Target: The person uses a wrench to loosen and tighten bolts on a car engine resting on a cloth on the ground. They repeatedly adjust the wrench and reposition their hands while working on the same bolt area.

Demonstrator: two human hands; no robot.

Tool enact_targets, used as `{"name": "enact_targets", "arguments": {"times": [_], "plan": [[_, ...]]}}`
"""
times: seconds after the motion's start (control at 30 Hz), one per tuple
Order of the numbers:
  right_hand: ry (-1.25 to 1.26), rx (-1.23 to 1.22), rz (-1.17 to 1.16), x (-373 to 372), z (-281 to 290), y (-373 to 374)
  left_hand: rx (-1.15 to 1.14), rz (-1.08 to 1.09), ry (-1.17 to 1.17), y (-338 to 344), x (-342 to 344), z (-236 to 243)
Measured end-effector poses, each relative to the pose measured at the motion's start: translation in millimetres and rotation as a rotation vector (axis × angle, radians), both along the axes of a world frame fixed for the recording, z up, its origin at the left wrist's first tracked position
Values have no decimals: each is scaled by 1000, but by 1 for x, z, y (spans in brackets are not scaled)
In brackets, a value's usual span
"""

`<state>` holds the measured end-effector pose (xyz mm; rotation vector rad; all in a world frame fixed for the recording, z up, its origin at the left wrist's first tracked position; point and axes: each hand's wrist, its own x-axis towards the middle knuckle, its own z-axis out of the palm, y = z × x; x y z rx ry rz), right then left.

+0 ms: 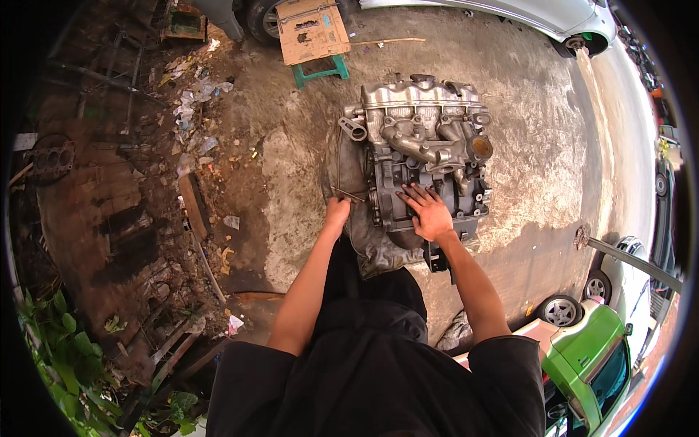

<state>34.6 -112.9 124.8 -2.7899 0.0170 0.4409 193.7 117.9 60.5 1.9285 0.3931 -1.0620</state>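
Note:
An engine of bare grey metal, with a ribbed silver cover at its far end and a branched manifold, lies in front of me on a dark, crumpled sheet. At the engine's left side, my left hand is closed on a thin metal rod tool, whose far end reaches the engine's edge. Its exact kind is too small to make out. My right hand rests palm down on the near part of the block, fingers spread, holding nothing.
Beyond the engine stands a green stool topped with cardboard bearing small parts. Litter and a wooden plank lie to the left. A silver car is at the back, a green vehicle at the near right, beside a metal pole.

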Motion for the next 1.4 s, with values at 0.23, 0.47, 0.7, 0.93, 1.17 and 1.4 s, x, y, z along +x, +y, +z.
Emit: {"name": "enact_targets", "arguments": {"times": [0.23,0.47,0.7,0.93,1.17,1.4], "plan": [[-35,43,-20,5,3,2,-110,271,188,32,-44,-25],[13,33,-34,6,4,4,94,358,183,-3,-21,-95],[-4,33,-41,7,0,3,437,307,-52,-16,-15,-187],[-10,17,-40,5,-2,4,464,304,-38,-20,-20,-170],[-26,9,-29,4,1,5,277,245,-19,-6,-28,-136],[-53,25,-39,4,1,6,371,305,-82,-17,-16,-196]]}}
